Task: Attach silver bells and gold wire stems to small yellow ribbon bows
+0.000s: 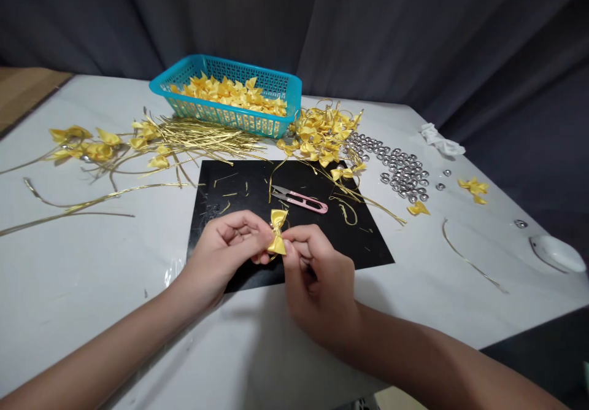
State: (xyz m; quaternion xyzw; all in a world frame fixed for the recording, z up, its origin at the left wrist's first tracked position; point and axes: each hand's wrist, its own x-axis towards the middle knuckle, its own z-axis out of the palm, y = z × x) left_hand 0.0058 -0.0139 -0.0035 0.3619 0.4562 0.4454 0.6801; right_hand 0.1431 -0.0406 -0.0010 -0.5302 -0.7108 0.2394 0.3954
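A small yellow ribbon bow (278,221) is pinched between my two hands, above a black mat (294,174). My left hand (230,244) grips it near its middle from the left. From the right, the fingertips of my right hand (319,275) close on its knot and lower loop. Part of a gold cord seems to hang below the bow, mostly hidden by fingers. Just beyond the hands lie pink-handled thread snips (301,200), among short gold cord scraps on the mat.
A teal basket (230,113) full of yellow bows stands at the back, with gold cords (207,137) before it. Beside it are a pile of corded bows (326,131) and silver bells or beads (405,174). A white computer mouse (558,253) lies far right.
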